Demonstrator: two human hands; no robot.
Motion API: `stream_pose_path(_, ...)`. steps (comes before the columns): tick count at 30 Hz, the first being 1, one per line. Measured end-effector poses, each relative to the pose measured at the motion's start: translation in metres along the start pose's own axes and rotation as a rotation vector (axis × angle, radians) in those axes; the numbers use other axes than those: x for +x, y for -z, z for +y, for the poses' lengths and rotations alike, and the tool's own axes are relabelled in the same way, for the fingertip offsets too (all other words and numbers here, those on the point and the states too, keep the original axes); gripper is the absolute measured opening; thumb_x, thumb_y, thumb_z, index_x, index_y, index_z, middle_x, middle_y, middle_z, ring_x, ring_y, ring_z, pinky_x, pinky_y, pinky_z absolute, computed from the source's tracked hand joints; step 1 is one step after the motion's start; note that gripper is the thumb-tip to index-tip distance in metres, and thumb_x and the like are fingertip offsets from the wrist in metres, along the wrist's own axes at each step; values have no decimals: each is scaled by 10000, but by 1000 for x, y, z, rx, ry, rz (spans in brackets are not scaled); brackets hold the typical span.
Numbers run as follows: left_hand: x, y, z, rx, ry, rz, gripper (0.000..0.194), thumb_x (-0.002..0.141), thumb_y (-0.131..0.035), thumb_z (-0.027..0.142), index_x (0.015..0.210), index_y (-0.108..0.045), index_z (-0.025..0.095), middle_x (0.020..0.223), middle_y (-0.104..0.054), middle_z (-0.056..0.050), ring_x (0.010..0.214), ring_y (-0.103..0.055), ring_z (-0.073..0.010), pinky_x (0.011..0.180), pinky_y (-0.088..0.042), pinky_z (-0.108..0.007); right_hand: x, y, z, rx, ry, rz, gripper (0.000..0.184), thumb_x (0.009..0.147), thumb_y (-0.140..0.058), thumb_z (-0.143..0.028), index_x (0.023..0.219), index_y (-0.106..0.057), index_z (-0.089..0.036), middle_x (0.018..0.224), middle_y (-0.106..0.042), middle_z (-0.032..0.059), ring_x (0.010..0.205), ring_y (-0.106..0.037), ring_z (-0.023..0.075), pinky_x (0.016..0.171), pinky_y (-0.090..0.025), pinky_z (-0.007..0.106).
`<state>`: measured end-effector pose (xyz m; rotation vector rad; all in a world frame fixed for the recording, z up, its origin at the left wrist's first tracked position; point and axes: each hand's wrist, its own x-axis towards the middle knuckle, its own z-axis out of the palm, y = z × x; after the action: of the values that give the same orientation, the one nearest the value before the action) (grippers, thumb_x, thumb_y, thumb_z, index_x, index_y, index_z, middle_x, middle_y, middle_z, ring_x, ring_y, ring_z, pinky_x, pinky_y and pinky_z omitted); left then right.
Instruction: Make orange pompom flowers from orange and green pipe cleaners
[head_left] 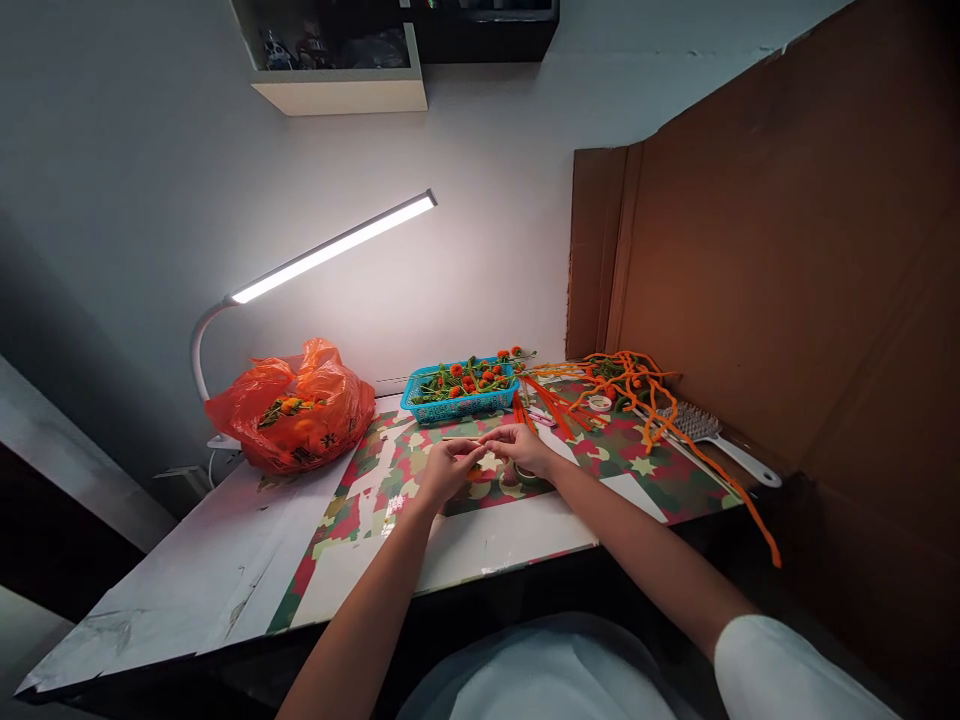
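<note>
My left hand (445, 470) and my right hand (523, 449) meet over the middle of the table, fingers closed in a pinch. A thin stick-like piece (459, 439) shows along their fingertips; its exact kind is too small to tell. A small orange bit (475, 476) shows just below the fingers, partly hidden. Beneath my right hand lies a roll of green tape (527, 477), mostly covered. Beyond the hands stands a blue plastic basket (459, 406) of orange pompom-like flowers (480, 378) on green stems. Red-orange strips (553, 405) lie to the right of it.
An orange plastic bag (300, 415) with flowers inside stands at left, under a lit desk lamp (334, 248). Orange fuzzy stems (626, 385) and a hairbrush (720, 435) lie at right, beside a tall cardboard panel (750, 250). A camouflage-patterned sheet (641, 466) covers part of the table.
</note>
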<state>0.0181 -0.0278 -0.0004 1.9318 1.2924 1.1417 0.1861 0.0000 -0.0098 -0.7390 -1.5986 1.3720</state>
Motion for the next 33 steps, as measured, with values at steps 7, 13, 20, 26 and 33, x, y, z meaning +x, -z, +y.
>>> stream_pose_path(7,-2,8,2,-168,81,-213,424,681,-659,540,681,-702,118,669,-677,-63,607,-584,-154,564,-443,-248,-3,6,-3,-58,-10,-90,361,632,-718,-437,796,-685,-118,567,-556,-26,494,-420,65,478,-334,207)
stream_pose_path(13,-5,18,5,-332,183,-499,446,669,-680,554,676,-698,108,668,-674,-84,603,-590,-153,588,-454,-259,-3,8,1,-111,-5,-159,392,633,-712,-498,768,-667,-132,591,-584,-14,506,-474,84,482,-369,212)
stream_pose_path(20,-1,6,0,-160,57,-190,385,674,-675,509,803,-732,150,849,-720,-83,789,-635,-215,692,-488,-288,2,5,4,-142,8,27,379,607,-723,-494,686,-639,-132,573,-589,-7,514,-483,88,487,-352,212)
stream_pose_path(26,0,3,-3,25,69,-83,334,708,-625,473,732,-721,155,730,-719,-58,673,-644,-203,613,-486,-269,5,6,9,-145,1,27,340,623,-705,-461,690,-643,-133,497,-515,-42,463,-431,76,468,-349,216)
stream_pose_path(33,0,6,-5,-58,85,-144,408,702,-633,522,855,-717,153,733,-712,-62,659,-638,-195,583,-486,-265,1,9,7,-273,33,25,285,693,-661,-398,788,-682,-130,592,-596,0,522,-471,97,496,-379,222)
